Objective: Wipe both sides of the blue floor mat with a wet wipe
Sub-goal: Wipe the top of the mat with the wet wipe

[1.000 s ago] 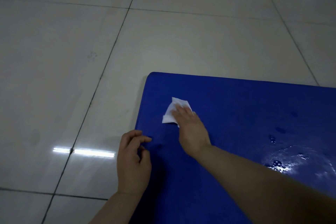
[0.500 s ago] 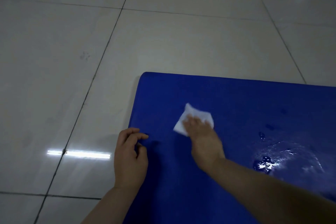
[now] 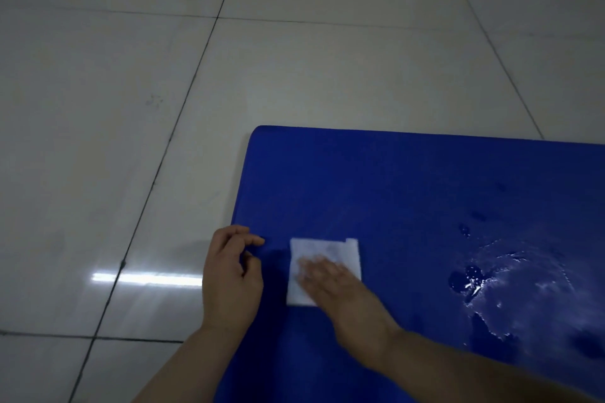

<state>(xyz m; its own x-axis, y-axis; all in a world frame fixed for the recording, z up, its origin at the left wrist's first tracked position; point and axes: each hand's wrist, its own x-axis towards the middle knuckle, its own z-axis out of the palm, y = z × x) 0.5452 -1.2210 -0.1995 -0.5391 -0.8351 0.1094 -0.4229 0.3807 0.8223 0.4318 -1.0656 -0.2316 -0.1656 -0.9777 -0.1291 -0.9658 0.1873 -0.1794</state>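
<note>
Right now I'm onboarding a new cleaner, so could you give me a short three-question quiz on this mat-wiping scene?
1. True or false: the white rectangular wet wipe lies flat on the blue floor mat under the right hand.
2. Which hand rests at the mat's left edge? A) left hand B) right hand C) neither
3. Fill in: the glossy wet patch sits toward the mat's ____ side.

Key: 1 true; 2 A; 3 right.
</note>
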